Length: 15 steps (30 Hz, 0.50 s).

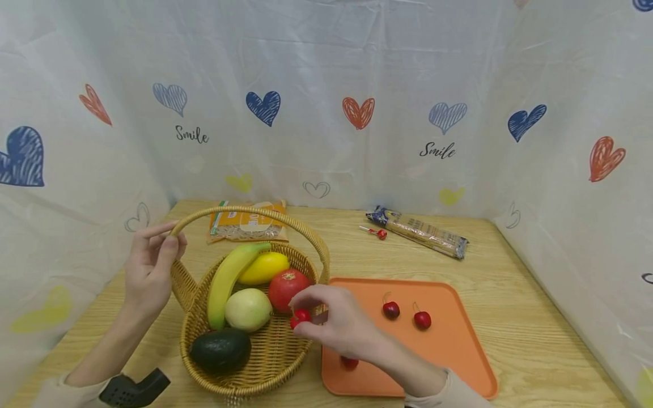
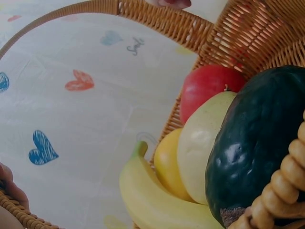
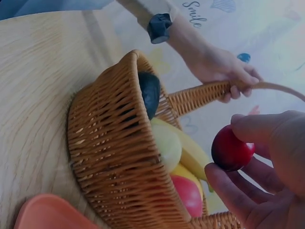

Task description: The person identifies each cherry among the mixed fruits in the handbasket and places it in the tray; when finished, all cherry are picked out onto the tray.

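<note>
My left hand (image 1: 149, 275) grips the handle (image 1: 176, 228) of a wicker basket (image 1: 278, 354) at its left side. Between thumb and fingers, my right hand (image 1: 347, 323) pinches a red cherry (image 3: 232, 148) over the basket's right rim. Inside the basket lie a banana (image 1: 224, 286), a yellow lemon (image 1: 263, 268), a red pomegranate (image 1: 287, 289), a pale green round fruit (image 1: 248, 310) and a dark green avocado (image 1: 220, 351). Two cherries, one left (image 1: 391, 310) and one right (image 1: 422, 320), rest on an orange tray (image 1: 449, 362); another cherry (image 1: 349, 362) there is partly hidden under my right forearm.
Behind the basket lies an orange-labelled food packet (image 1: 250, 224). A lollipop (image 1: 380, 233) and a long packet of noodles (image 1: 418, 231) lie at the back of the wooden table (image 1: 535, 317). Heart-printed curtains (image 1: 316, 68) enclose the back and sides.
</note>
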### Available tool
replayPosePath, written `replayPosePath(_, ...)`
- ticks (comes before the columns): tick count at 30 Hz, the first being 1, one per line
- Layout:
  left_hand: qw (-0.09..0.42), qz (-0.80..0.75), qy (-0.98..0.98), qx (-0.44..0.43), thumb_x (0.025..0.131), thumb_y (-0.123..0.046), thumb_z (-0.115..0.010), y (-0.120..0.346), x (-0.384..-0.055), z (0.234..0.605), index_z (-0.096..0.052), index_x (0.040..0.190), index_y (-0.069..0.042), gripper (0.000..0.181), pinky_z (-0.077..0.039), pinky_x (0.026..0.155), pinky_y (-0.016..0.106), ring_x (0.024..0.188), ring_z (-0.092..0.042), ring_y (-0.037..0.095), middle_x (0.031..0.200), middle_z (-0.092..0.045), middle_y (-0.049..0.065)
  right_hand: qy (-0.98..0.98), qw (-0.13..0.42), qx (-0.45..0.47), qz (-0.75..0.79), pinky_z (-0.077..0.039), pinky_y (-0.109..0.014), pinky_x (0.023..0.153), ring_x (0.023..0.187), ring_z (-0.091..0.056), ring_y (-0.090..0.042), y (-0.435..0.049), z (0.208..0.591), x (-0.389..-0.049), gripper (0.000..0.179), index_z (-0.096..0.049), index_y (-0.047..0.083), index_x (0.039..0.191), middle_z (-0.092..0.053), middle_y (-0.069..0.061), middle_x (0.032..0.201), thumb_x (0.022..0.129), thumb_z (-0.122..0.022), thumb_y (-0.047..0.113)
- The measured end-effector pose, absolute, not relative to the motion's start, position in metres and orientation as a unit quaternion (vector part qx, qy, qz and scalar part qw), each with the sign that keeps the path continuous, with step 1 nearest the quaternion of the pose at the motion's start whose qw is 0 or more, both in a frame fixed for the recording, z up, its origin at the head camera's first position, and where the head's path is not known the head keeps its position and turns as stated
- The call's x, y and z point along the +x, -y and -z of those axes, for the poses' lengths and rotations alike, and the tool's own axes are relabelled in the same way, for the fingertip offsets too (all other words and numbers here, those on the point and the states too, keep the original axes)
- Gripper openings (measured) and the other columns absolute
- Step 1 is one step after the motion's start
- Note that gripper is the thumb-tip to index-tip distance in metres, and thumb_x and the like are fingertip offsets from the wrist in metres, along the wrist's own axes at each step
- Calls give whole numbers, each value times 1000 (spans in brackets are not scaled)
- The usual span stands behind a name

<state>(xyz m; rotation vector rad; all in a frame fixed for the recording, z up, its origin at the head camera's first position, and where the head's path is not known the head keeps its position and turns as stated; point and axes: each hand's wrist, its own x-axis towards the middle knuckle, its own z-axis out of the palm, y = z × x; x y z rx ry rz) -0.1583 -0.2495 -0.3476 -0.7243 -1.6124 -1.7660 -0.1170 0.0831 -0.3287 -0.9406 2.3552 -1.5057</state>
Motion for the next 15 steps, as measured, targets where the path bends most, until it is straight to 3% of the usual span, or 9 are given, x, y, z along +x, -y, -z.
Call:
replayPosePath(5,318,666,615,-277,116,-5,-52,249,-159,348,-63,135,-5,21,-52,96,8,102,-68,3,107,-72,-9,-788,111,-295,529,-62,-19,88,114,-70,-9,-98,331,-115,28,-74,-5,126,-76,-23,124,100,-77,7)
replayPosePath(15,319,663,621,-271,117,-4,-50,250,-158,348,-63,136,-9,23,-52,97,8,102,-67,3,107,-72,-10,-811,91,-239,527,-65,-24,88,112,-74,-11,-144,346,-108,30,-73,-1,127,-76,-21,128,99,-80,9)
